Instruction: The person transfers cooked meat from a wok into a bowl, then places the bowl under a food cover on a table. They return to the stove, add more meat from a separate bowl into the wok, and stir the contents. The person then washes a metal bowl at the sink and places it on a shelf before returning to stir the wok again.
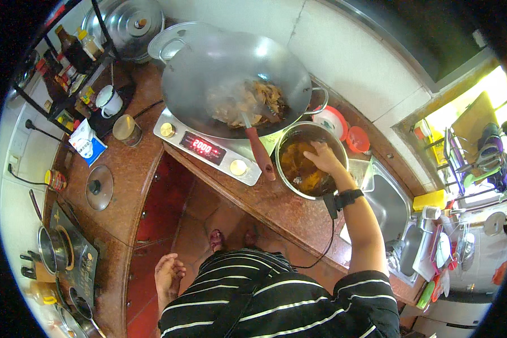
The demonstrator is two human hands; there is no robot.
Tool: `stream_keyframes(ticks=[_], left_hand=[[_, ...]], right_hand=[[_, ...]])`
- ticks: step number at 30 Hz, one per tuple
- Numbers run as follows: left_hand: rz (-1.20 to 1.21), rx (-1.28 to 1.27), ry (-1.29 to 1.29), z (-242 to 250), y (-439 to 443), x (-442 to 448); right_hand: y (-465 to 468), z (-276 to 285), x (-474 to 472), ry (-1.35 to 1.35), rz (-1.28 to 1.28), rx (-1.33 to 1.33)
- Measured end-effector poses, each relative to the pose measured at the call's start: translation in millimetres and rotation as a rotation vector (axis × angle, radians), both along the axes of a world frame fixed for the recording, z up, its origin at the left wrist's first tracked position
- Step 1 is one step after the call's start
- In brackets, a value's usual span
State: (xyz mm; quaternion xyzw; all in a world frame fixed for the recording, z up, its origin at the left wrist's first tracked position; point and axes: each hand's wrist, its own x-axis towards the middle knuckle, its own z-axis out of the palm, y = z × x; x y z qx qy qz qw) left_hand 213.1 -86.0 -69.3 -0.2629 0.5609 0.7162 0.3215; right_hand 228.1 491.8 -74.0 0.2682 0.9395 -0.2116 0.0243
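Fingers spread, my right hand (323, 158) reaches over a steel pot (282, 177) of brown liquid with orange-brown patches; whether the fingertips touch the liquid I cannot tell. My left hand (169, 270) hangs beside my striped shirt, fingers loosely curled, holding nothing visible. Left of the pot, a large steaming wok (203, 63) sits on an induction cooker (228, 162) with a lit red display. Brown sliced food (266, 101) lies in the wok. A spatula with a red-brown handle (260, 154) rests in it, its handle over the wok's near rim.
A red-rimmed bowl (338, 120) and a red bowl (358, 139) stand behind the pot, with a sink (386, 203) to the right. At left are a glass lid (99, 188), a jar (127, 131), a salt-like blue-and-white packet (88, 143) and a white enamel mug (109, 101).
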Motion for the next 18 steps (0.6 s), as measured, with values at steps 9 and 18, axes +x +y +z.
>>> stream_keyframes(ticks=[9,18], left_hand=[[-0.012,-0.007,-0.009,0.8,5.7,11.3],[-0.019,0.005,0.004,2.4,12.4,18.9]], right_hand=[[-19.2,-18.6,-32.6,-0.071,0.215,-0.027],[-47.2,-25.0,-13.9,-0.028,0.672,0.053]])
